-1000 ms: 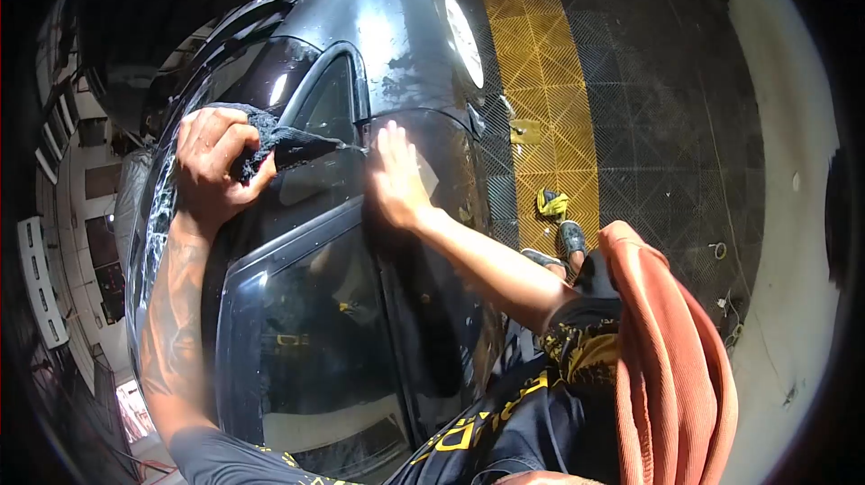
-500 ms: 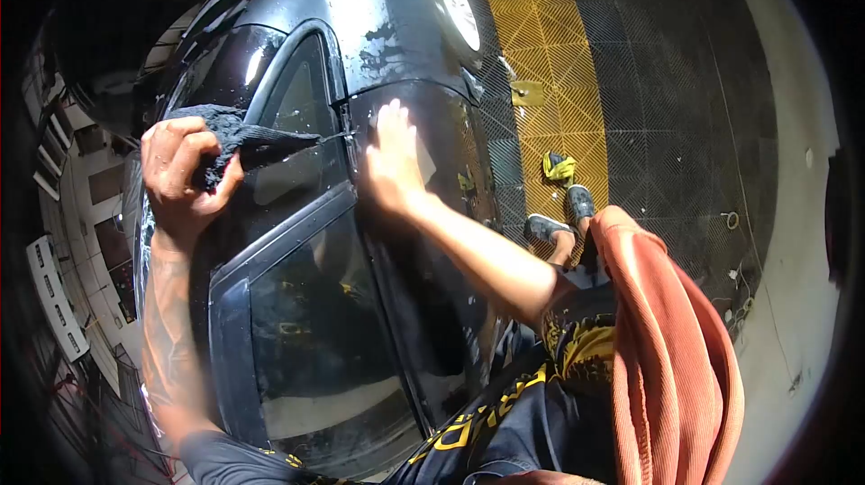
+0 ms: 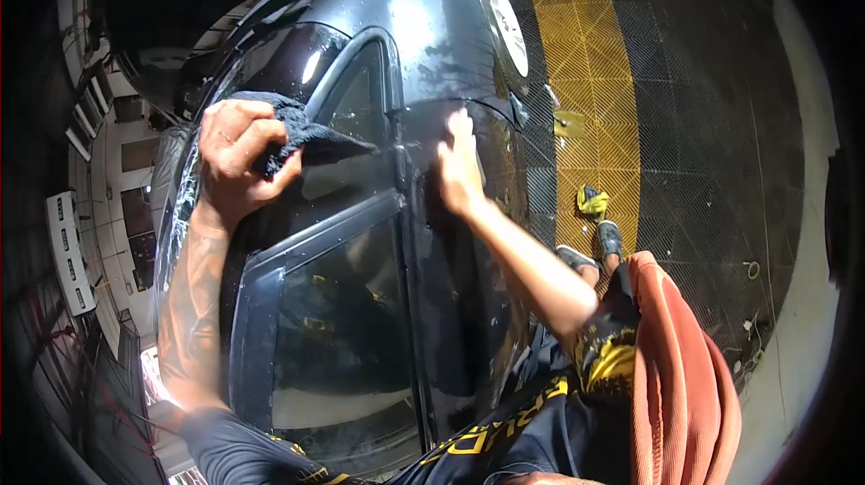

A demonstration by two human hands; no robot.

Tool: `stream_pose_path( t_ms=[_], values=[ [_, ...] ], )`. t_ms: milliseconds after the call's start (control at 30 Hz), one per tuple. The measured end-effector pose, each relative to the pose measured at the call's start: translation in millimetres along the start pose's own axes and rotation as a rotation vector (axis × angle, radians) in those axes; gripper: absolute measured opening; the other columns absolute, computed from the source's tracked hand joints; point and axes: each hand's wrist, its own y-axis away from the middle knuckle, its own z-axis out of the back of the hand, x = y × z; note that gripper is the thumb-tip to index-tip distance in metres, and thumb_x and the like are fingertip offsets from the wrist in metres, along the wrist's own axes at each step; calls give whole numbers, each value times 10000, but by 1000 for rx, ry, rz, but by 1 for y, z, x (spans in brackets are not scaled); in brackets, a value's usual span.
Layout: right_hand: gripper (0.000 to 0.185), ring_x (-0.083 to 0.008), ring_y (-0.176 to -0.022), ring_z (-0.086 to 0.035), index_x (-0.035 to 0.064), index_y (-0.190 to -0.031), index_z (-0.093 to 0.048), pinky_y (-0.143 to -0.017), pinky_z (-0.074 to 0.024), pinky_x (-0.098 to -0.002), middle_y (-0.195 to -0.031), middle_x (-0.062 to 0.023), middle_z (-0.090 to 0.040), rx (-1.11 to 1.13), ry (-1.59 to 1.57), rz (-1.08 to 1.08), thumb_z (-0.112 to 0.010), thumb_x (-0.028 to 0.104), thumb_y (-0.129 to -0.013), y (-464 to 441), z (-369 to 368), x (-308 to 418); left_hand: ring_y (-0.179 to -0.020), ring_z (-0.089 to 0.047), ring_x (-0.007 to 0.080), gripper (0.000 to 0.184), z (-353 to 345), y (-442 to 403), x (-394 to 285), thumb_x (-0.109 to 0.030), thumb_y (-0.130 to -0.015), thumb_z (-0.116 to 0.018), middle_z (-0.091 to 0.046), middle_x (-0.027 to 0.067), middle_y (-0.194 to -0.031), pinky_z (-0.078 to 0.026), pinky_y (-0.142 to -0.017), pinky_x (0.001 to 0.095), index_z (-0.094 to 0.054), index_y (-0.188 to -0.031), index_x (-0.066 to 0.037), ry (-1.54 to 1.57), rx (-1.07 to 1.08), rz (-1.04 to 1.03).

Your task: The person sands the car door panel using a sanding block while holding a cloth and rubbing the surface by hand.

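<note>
My left hand point(image 3: 241, 156) is closed around a bunched dark cloth point(image 3: 286, 124) above the black car's side windows. A pointed end of the cloth stretches right across the small triangular window point(image 3: 353, 97). My right hand point(image 3: 459, 165) rests on the black door panel point(image 3: 441, 251) below the window line, its fingers stretched out. Whether anything lies under its palm is hidden. The larger door window point(image 3: 342, 332), nearer my body, is closed and shows reflections.
The car's wheel point(image 3: 507, 27) is at the upper right. On the yellow floor strip point(image 3: 595, 61) lie a yellow-and-dark cloth point(image 3: 592, 201) and my shoes point(image 3: 609, 237). An orange towel point(image 3: 680, 368) hangs over my right shoulder.
My right hand has slid outward over the door panel, away from the window edge, and turned more on its side. My left hand still grips the dark cloth. The camera view has shifted.
</note>
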Motion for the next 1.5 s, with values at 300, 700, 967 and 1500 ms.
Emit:
stream_pose_path(
  t_ms=[300,700,967,1500],
  values=[
    [608,-348,-1540,-167,2,-1545,-294,-1247,-87,-441,-1638,-230,-236,36,-506,171,-442,277,-1024,-7,13,-67,-840,-605,284,289,-2,-1,0,-93,-616,-800,-600,80,-888,-462,-813,423,-592,-816,-81,-21,37,14],
    [746,-339,-1564,-8,-8,-1572,-229,-1254,-14,-481,-1675,-198,-136,102,-333,135,-484,67,-875,51,29,-60,-981,-600,262,273,-164,-37,-105,-199,-704,-810,-621,68,-974,-438,-903,423,-664,-922,-124,-103,208,287],
    [722,-402,-1551,-33,-19,-1590,-132,-1249,-40,-509,-1669,-241,-70,20,-293,-28,-424,175,-958,-23,27,-82,-923,-649,274,271,-226,-26,-104,-123,-695,-786,-676,64,-958,-494,-852,413,-704,-954,-114,-365,-255,508],
    [671,-425,-1539,-79,-95,-1549,-187,-1245,-119,-508,-1641,-300,-110,-111,-162,-431,-325,278,-1009,-66,25,-95,-938,-662,245,223,-230,-11,-101,-55,-759,-813,-695,92,-982,-529,-884,368,-715,-957,-25,-99,-414,542]
  ],
)
